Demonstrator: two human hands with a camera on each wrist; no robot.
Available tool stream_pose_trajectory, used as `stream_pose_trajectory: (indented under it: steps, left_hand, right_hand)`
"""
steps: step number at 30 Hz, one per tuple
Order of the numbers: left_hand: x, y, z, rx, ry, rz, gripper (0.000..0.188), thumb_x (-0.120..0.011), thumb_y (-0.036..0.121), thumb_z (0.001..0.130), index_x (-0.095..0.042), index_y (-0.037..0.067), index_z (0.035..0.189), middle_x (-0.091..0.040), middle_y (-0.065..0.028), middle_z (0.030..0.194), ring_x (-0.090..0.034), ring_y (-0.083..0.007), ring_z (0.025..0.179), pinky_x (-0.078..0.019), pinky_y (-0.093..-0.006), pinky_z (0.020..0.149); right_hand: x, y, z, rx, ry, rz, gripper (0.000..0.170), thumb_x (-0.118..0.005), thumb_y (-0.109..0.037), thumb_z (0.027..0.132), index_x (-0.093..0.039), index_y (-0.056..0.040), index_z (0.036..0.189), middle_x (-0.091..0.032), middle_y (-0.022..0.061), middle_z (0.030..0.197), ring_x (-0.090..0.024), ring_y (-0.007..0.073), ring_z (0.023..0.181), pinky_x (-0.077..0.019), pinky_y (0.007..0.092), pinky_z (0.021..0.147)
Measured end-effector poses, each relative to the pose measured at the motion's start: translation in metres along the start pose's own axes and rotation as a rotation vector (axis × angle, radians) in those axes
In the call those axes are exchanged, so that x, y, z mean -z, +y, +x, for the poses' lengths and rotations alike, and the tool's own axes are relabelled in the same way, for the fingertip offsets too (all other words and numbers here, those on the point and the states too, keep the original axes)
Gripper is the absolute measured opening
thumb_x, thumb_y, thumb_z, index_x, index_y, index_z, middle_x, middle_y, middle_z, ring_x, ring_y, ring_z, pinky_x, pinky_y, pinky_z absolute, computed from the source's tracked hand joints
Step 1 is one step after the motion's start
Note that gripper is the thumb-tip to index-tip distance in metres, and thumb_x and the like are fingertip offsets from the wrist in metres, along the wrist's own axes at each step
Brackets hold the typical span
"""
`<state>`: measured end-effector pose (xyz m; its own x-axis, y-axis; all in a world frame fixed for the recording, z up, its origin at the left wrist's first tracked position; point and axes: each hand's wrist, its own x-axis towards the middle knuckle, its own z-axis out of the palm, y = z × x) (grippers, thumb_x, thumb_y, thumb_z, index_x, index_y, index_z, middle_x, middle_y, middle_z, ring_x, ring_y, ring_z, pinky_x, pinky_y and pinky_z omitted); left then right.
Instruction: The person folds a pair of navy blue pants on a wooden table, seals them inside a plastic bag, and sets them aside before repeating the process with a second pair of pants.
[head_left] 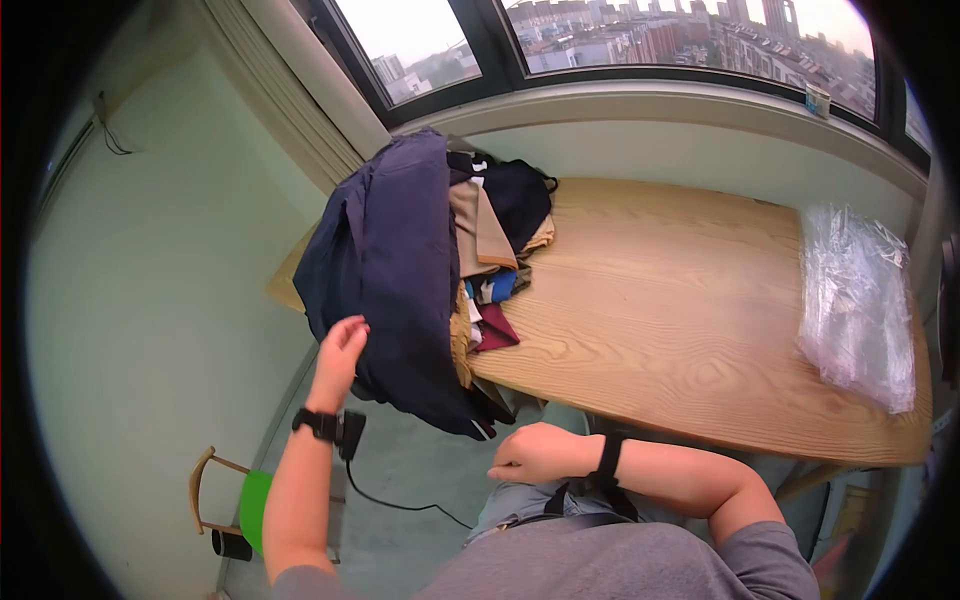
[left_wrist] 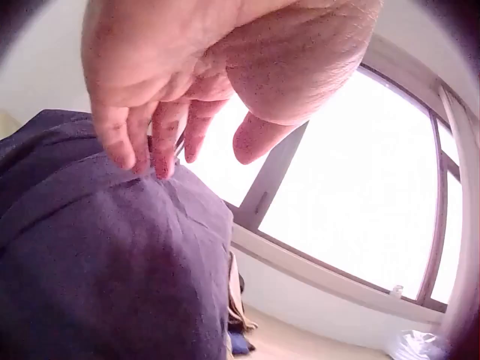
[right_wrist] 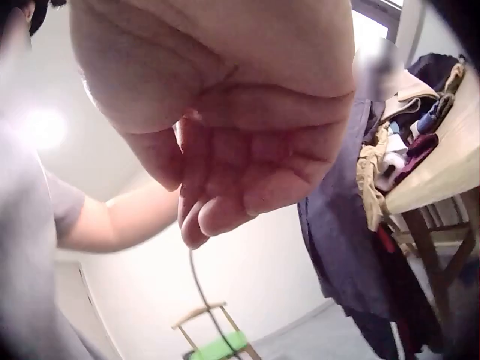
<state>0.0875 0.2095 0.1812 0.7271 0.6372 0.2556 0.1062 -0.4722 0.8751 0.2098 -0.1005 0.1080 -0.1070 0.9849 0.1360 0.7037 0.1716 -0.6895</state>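
Note:
A large navy garment (head_left: pixel 395 250) lies draped over a heap of clothes at the table's left end and hangs down past the edge. My left hand (head_left: pixel 340 352) is at its left side, fingertips right at the cloth. In the left wrist view, the fingers (left_wrist: pixel 161 142) of that hand point down loosely, with the thumb apart from them and nothing gripped. My right hand (head_left: pixel 545 453) is in front of my waist, near the table's front edge. Its fingers (right_wrist: pixel 225 214) are loosely curled, and the palm holds nothing in the right wrist view.
Beside the navy garment, the heap shows a tan piece (head_left: pixel 480 235), a black piece (head_left: pixel 520 200) and a maroon piece (head_left: pixel 497 328). Clear plastic packaging (head_left: pixel 857 310) lies at the right end of the wooden table (head_left: pixel 660 300). A green-seated chair (head_left: pixel 252 510) stands lower left; a cable (head_left: pixel 400 505) trails from my left wrist.

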Motion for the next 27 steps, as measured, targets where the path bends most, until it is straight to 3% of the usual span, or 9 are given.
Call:
stream_pose_trajectory:
  steps: [2, 7, 11, 15, 17, 21, 24, 25, 27]
  left_hand:
    - [0.011, -0.004, 0.051, 0.031, 0.067, -0.027, 0.037, -0.062, 0.022, 0.090, -0.058, -0.003, 0.117, -0.062, -0.0085, 0.109, -0.058, -0.0166, 0.103, -0.0452, -0.0299, 0.090]
    - [0.007, -0.028, 0.171, -0.035, 0.274, 0.778, 0.064, -0.066, 0.044, 0.084, -0.055, -0.005, 0.122, -0.060, -0.0260, 0.112, -0.058, -0.0372, 0.106, -0.0448, -0.0410, 0.093]
    - [-0.008, -0.031, 0.223, -0.183, 0.359, 0.952, 0.047, -0.066, 0.037, 0.083, -0.063, -0.002, 0.108, -0.061, -0.0275, 0.098, -0.059, -0.0416, 0.095, -0.0469, -0.0466, 0.086]
    - [-0.006, -0.038, 0.254, -0.394, 0.386, 0.473, 0.021, -0.057, 0.018, 0.090, -0.058, -0.002, 0.084, -0.061, -0.0188, 0.086, -0.056, -0.0373, 0.075, -0.0457, -0.0415, 0.071]
    - [-0.015, -0.007, 0.228, -0.420, 0.411, 0.226, 0.018, -0.053, 0.012, 0.093, -0.052, -0.001, 0.080, -0.058, -0.0083, 0.080, -0.051, -0.0245, 0.070, -0.0427, -0.0348, 0.068]
    - [-0.021, 0.046, 0.150, -0.360, -0.067, -0.466, 0.011, -0.049, 0.009, 0.097, -0.055, 0.002, 0.092, -0.052, 0.0057, 0.087, -0.044, -0.0029, 0.084, -0.0383, -0.0212, 0.073]
    - [-0.031, 0.072, 0.084, -0.251, -0.314, -0.514, 0.012, -0.050, 0.010, 0.097, -0.058, 0.002, 0.100, -0.055, 0.0037, 0.095, -0.047, -0.0049, 0.088, -0.0392, -0.0196, 0.082]
    - [-0.034, 0.067, 0.071, -0.198, -0.396, -0.517, 0.014, -0.050, 0.010, 0.097, -0.058, 0.001, 0.104, -0.056, 0.0032, 0.096, -0.048, -0.0054, 0.090, -0.0395, -0.0198, 0.085]
    - [-0.042, 0.055, 0.056, -0.153, -0.541, -0.475, 0.014, -0.049, 0.011, 0.098, -0.057, 0.001, 0.105, -0.056, 0.0032, 0.098, -0.049, -0.0050, 0.091, -0.0402, -0.0205, 0.085]
  right_hand:
    - [0.029, -0.011, 0.004, -0.006, 0.024, 0.203, 0.031, -0.056, -0.030, 0.092, -0.070, -0.0040, 0.082, -0.068, 0.0118, 0.075, -0.064, 0.0269, 0.069, -0.0501, 0.0359, 0.066]
    - [0.095, -0.032, -0.004, -0.141, 0.092, 0.493, 0.027, -0.057, -0.025, 0.094, -0.072, -0.0035, 0.092, -0.070, 0.0066, 0.080, -0.064, 0.0140, 0.072, -0.0496, 0.0270, 0.067]
    - [0.120, -0.017, -0.007, -0.295, 0.210, 0.506, 0.030, -0.056, -0.028, 0.094, -0.072, -0.0023, 0.092, -0.069, 0.0043, 0.077, -0.061, 0.0111, 0.069, -0.0481, 0.0255, 0.066]
    - [0.141, -0.008, 0.008, -0.401, 0.373, 0.426, 0.029, -0.056, -0.024, 0.094, -0.072, -0.0012, 0.088, -0.068, 0.0039, 0.075, -0.060, 0.0102, 0.066, -0.0481, 0.0241, 0.064]
    - [0.156, 0.001, 0.025, -0.395, 0.456, 0.396, 0.030, -0.055, -0.024, 0.095, -0.071, 0.0003, 0.087, -0.068, 0.0044, 0.075, -0.059, 0.0094, 0.065, -0.0483, 0.0244, 0.064]
    - [0.184, 0.039, 0.077, -0.404, 0.562, 0.520, 0.033, -0.049, -0.027, 0.098, -0.065, 0.0012, 0.104, -0.066, 0.0066, 0.096, -0.061, 0.0132, 0.089, -0.0489, 0.0283, 0.081]
    - [0.193, 0.093, 0.126, -0.487, 0.724, 0.543, 0.043, -0.048, -0.036, 0.098, -0.055, 0.0004, 0.121, -0.058, 0.0083, 0.113, -0.054, 0.0157, 0.104, -0.0450, 0.0305, 0.090]
    - [0.197, 0.115, 0.138, -0.494, 0.729, 0.595, 0.069, -0.056, -0.051, 0.091, -0.043, 0.0018, 0.134, -0.054, 0.0135, 0.126, -0.051, 0.0166, 0.111, -0.0437, 0.0290, 0.088]
    - [0.202, 0.147, 0.163, -0.611, 0.845, 0.537, 0.070, -0.058, -0.049, 0.091, -0.042, 0.0044, 0.132, -0.053, 0.0146, 0.122, -0.048, 0.0202, 0.116, -0.0400, 0.0358, 0.099]
